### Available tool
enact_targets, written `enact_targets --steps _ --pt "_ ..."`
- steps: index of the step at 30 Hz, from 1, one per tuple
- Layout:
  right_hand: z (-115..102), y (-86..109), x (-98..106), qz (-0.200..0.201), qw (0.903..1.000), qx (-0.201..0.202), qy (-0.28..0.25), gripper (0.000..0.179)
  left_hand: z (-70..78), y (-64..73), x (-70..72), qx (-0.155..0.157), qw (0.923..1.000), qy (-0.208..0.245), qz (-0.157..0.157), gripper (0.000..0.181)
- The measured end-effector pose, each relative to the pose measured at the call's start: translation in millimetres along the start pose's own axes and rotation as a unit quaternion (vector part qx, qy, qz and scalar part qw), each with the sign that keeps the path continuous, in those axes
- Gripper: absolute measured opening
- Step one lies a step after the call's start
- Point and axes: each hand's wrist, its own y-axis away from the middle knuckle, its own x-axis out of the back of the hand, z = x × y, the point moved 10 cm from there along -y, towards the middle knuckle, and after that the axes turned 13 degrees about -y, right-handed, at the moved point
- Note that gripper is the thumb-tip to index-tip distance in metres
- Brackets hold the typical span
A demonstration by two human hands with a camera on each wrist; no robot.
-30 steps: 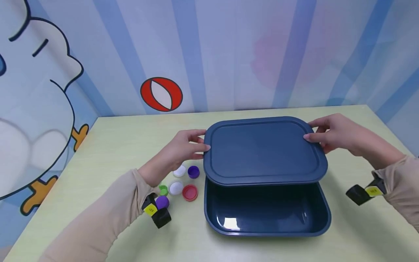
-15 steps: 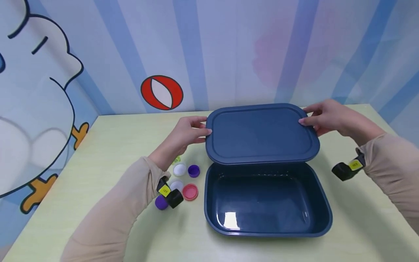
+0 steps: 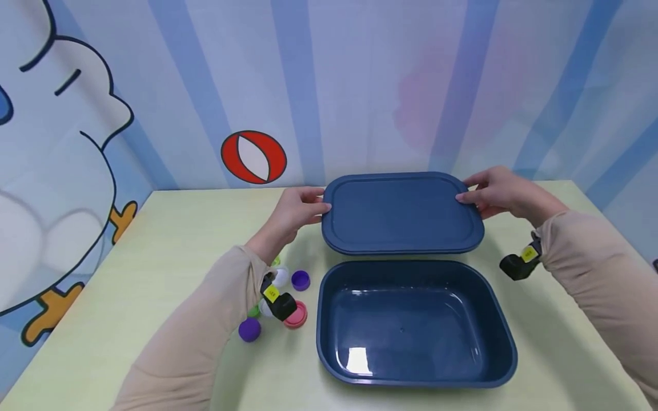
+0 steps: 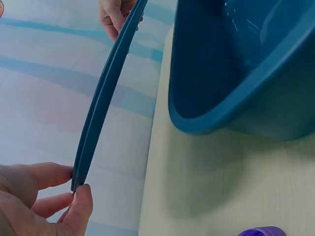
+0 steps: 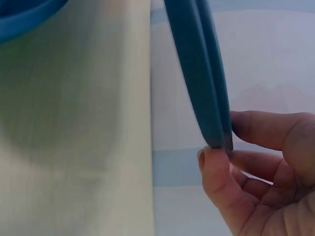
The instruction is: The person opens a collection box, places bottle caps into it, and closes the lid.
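A dark blue rounded lid (image 3: pixel 401 214) hangs level behind the matching open box (image 3: pixel 416 331), raised off the table in both wrist views. My left hand (image 3: pixel 293 214) pinches the lid's left edge between thumb and fingers. At the opposite end, my right hand (image 3: pixel 501 194) grips the right edge the same way. In the left wrist view the lid (image 4: pixel 106 93) shows edge-on, with the thumb on one face and fingers on the other. Nothing shows inside the box except a glare spot on its floor.
Left of the box lie a purple cap (image 3: pixel 300 280), a red cap (image 3: pixel 295 315), a purple ball-like piece (image 3: pixel 249 329) and a few white and green ones, partly hidden by my left wrist. A striped wall (image 3: pixel 349 85) stands behind the pale table (image 3: pixel 195 228).
The lid has moved back, away from over the box, uncovering the box's far rim. Both hands travelled with it and kept their hold; the right hand also shifted leftward.
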Motion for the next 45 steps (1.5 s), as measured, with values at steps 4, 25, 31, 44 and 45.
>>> enact_targets --steps 4,25,31,44,45 --pt "7.9 -3.9 -0.7 -0.004 0.9999 0.001 -0.01 0.059 -2.0 -5.7 -3.9 0.005 1.0 -0.005 0.006 0.043" --pt "48.8 -10.3 -9.6 -0.007 0.9995 -0.025 -0.019 0.06 -26.7 -22.9 -37.3 0.035 0.9978 -0.051 -0.021 0.05" --pt "57.1 -14.4 -16.7 -0.01 0.9998 -0.019 -0.005 0.059 -36.8 -24.4 -43.3 0.043 0.9958 -0.079 -0.02 0.05" --pt "71.8 -15.0 -25.5 0.009 0.9988 -0.047 0.01 0.056 -44.5 -21.4 -54.0 0.041 0.9892 -0.14 -0.019 0.049" --pt "71.7 -14.7 -25.6 0.009 0.9988 -0.046 0.011 0.056 -43.5 -21.0 -54.5 0.037 0.9894 -0.139 -0.02 0.049"
